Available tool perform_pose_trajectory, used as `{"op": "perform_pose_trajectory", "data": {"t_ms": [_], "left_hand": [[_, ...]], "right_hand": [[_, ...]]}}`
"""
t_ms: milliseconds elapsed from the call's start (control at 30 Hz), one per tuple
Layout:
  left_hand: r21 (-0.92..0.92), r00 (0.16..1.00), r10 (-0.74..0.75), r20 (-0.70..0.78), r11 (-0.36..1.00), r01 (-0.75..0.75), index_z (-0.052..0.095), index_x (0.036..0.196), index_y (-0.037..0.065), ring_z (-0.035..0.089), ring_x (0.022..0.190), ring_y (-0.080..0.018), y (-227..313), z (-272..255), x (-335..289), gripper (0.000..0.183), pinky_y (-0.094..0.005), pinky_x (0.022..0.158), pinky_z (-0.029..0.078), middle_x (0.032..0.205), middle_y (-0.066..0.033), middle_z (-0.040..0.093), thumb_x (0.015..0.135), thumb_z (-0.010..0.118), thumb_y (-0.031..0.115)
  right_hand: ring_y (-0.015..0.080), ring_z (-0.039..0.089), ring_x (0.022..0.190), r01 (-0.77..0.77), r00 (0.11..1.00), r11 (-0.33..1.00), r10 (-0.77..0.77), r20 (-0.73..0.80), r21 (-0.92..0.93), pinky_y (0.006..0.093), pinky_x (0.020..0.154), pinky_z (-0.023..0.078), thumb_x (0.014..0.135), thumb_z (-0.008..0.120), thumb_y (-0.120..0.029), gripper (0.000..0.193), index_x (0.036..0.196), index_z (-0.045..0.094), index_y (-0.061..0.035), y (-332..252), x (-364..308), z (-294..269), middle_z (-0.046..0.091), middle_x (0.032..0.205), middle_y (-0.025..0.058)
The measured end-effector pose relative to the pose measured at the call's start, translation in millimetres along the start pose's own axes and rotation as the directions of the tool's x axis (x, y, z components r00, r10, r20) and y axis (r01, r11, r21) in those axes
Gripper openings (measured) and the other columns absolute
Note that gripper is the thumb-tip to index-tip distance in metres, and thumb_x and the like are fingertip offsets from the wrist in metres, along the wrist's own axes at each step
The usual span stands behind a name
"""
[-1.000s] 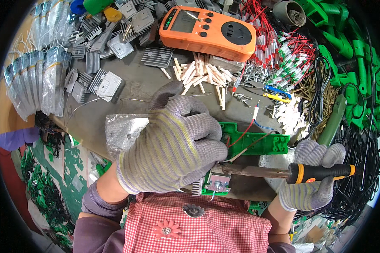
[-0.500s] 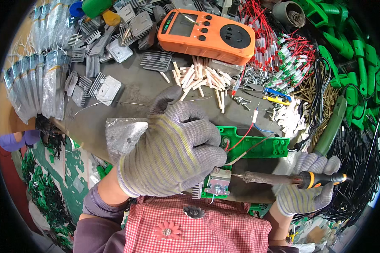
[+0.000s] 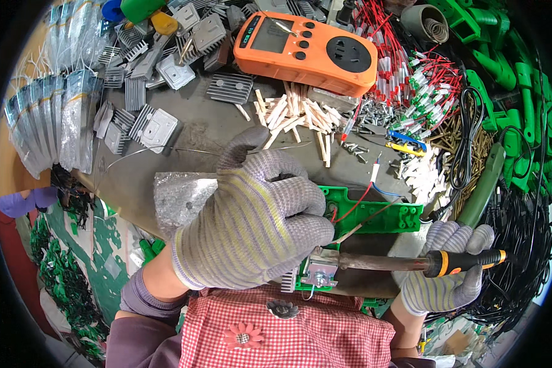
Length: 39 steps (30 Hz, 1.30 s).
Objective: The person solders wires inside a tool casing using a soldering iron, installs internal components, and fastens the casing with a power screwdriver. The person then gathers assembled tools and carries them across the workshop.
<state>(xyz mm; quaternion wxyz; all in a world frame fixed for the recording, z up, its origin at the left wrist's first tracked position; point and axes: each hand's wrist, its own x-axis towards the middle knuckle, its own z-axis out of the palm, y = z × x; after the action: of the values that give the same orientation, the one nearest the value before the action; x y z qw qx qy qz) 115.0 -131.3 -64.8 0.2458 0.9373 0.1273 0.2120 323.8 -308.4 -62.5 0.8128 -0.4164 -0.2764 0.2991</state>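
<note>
My right hand (image 3: 444, 270), in a striped knit glove, grips a soldering iron (image 3: 383, 262) by its black and yellow handle. The iron points left, its tip end at a silver metal part (image 3: 321, 271) with a screw. That part sits in a green plastic housing (image 3: 380, 214), from which red and blue wires (image 3: 360, 202) rise to a white-tipped end. Over the housing's left side, my left hand (image 3: 257, 221) is closed, thumb raised and other fingers curled. What its fingertips hold is hidden. A thin sleeved lead (image 3: 365, 222) runs right from beside them. Thin bare wire (image 3: 196, 149) passes behind this hand.
An orange meter (image 3: 306, 52) lies at the back, near grey heat sinks (image 3: 156, 129) and pale sticks (image 3: 300, 113). Red-wired indicator lights (image 3: 429, 89), screws and black cables (image 3: 503, 245) fill the right. A clear plastic bag (image 3: 181, 199) lies left of my left hand.
The soldering iron has shifted slightly left and down, its tip end closer over the metal part. My left hand has barely moved. The whole view has shifted a little.
</note>
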Motion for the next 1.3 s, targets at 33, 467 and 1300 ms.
{"op": "perform_pose_trajectory", "data": {"t_ms": [33, 467, 1300], "left_hand": [[-0.001, 1.000, 0.000, -0.001, 1.000, 0.000, 0.068, 0.081, 0.027, 0.056, 0.089, -0.0221, -1, 1, 0, 0.016, -0.0566, 0.100, 0.033, 0.084, 0.0083, 0.055, 0.068, 0.074, 0.023], [-0.064, 1.000, -0.002, 0.013, 0.998, 0.003, 0.071, 0.081, 0.027, 0.055, 0.089, -0.0232, -1, -3, 3, 0.015, -0.0511, 0.095, 0.039, 0.083, 0.0062, 0.055, 0.067, 0.075, 0.024], [0.045, 0.949, -0.279, -0.144, 0.956, 0.288, 0.066, 0.086, 0.003, 0.061, 0.079, -0.0243, -23, -20, 26, 0.011, -0.0343, 0.070, 0.048, 0.083, -0.0107, 0.063, 0.076, 0.071, 0.002]], "right_hand": [[0.0153, 0.042, 0.066, 0.003, 1.000, 1.000, -0.003, 0.005, 0.014, 0.0328, 0.063, 0.035, 0.091, 0.064, -0.027, 0.030, 0.100, 0.043, -0.0086, 0, 1, 1, 0.045, 0.071, 0.0033], [0.0161, 0.039, 0.067, 0.031, 0.915, 0.999, -0.042, -0.402, -0.036, 0.0324, 0.065, 0.033, 0.087, 0.066, -0.031, 0.035, 0.103, 0.043, -0.0098, 15, -16, -7, 0.043, 0.076, 0.0006], [0.0145, 0.047, 0.065, 0.006, 0.925, 0.999, -0.019, -0.380, -0.035, 0.0304, 0.063, 0.039, 0.089, 0.063, -0.030, 0.037, 0.109, 0.047, -0.0026, 19, -14, -13, 0.049, 0.077, 0.0042]]}}
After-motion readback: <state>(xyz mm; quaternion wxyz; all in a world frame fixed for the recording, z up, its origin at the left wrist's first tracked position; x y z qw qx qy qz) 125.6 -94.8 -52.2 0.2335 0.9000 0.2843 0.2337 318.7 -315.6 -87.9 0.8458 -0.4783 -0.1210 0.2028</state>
